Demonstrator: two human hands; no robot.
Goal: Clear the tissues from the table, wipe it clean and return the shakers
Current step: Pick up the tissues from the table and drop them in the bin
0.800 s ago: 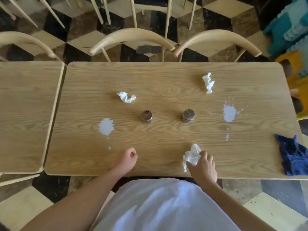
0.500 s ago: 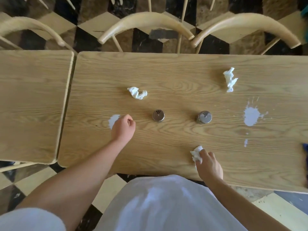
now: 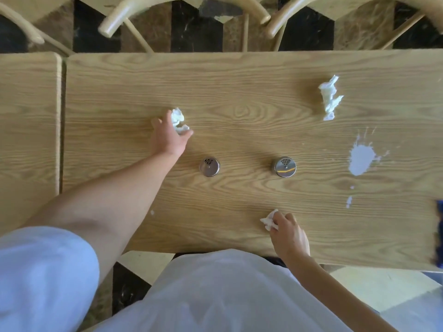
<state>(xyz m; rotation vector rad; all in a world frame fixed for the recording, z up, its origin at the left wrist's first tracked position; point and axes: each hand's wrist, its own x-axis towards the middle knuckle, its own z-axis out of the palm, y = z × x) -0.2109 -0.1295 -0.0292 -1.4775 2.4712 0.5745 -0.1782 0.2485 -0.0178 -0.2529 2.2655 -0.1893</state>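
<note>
On the wooden table my left hand reaches over a crumpled white tissue, fingers spread around it and touching it. My right hand near the front edge is closed on another crumpled tissue. A third tissue lies at the far right. Two metal-topped shakers stand mid-table: the left shaker just right of my left wrist, the right shaker further along. A white spill spreads at the right; my left arm hides the left spill.
A blue cloth shows at the right edge of the table. A second table adjoins on the left. Curved wooden chair backs line the far side, above a black and tan tiled floor.
My left hand has moved forward from the left spill to the far-left tissue and opened around it. The right hand has stayed on its tissue, bunching it smaller. The view has shifted closer.
</note>
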